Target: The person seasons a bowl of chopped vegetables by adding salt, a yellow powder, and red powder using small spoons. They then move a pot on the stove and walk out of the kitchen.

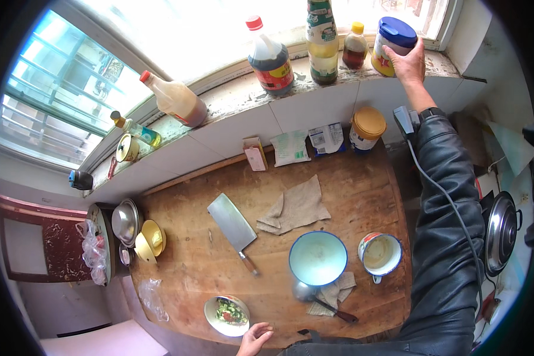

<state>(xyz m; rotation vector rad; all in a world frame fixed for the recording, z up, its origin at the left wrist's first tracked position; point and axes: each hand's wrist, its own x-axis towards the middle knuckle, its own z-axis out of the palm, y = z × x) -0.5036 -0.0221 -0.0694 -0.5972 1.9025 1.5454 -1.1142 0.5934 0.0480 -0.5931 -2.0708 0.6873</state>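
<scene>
My right hand point(407, 62) reaches up to the windowsill, its fingers closed around a yellow and white jar point(384, 56) with a blue lid point(397, 32). The jar is at the sill's right end, beside a small yellow-capped bottle point(355, 47) of dark liquid. My left hand point(256, 339) is low at the table's near edge, fingers loosely stretched out with nothing seen in them. Just left of it stands a white bowl point(210, 315) with chopped green and red pieces point(230, 312). I cannot tell whether the hand touches the bowl.
On the wooden table point(184, 243) lie a cleaver point(231, 222), a cloth point(299, 204), a pale blue bowl point(318, 258), an enamel mug point(380, 254) and a ladle point(305, 291). Several bottles line the windowsill point(228, 95). A grey cable point(442, 193) hangs over my right sleeve.
</scene>
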